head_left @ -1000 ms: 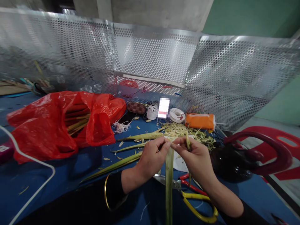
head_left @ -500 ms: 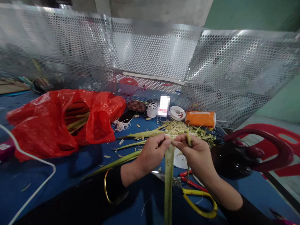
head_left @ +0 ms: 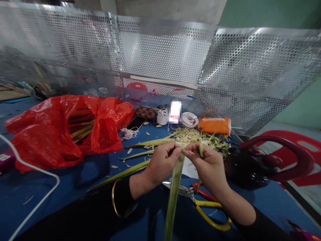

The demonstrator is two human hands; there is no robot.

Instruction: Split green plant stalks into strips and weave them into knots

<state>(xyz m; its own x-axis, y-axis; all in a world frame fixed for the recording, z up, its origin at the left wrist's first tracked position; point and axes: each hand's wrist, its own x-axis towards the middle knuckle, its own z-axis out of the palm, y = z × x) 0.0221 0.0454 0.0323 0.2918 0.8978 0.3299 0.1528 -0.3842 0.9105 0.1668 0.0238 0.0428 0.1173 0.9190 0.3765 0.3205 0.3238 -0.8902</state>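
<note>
A long pale-green plant stalk [head_left: 174, 197] hangs down toward me from my fingertips at the middle of the view. My left hand [head_left: 164, 160] pinches its upper end between thumb and fingers. Close against it, my right hand [head_left: 207, 162] pinches at the same end, and a thin peeled strip [head_left: 201, 149] passes between its fingers and dangles below. What the right fingertips grip exactly is partly hidden. Beneath the hands lie scissors with yellow handles [head_left: 213, 221] and a red-handled tool [head_left: 207, 194]. More green stalks [head_left: 125, 174] rest left of my left hand.
Behind my hands is a heap of plant shavings [head_left: 193, 135]. A red plastic bag [head_left: 47, 134] of stalks sits left, a dark kettle [head_left: 253, 170] right. At the back are a tape roll [head_left: 186, 120], an orange packet [head_left: 214, 125] and a perforated metal screen [head_left: 163, 50].
The stalk's lower end has swung to the left, so it now hangs at a slant. Both hands stay pinched together in nearly the same place.
</note>
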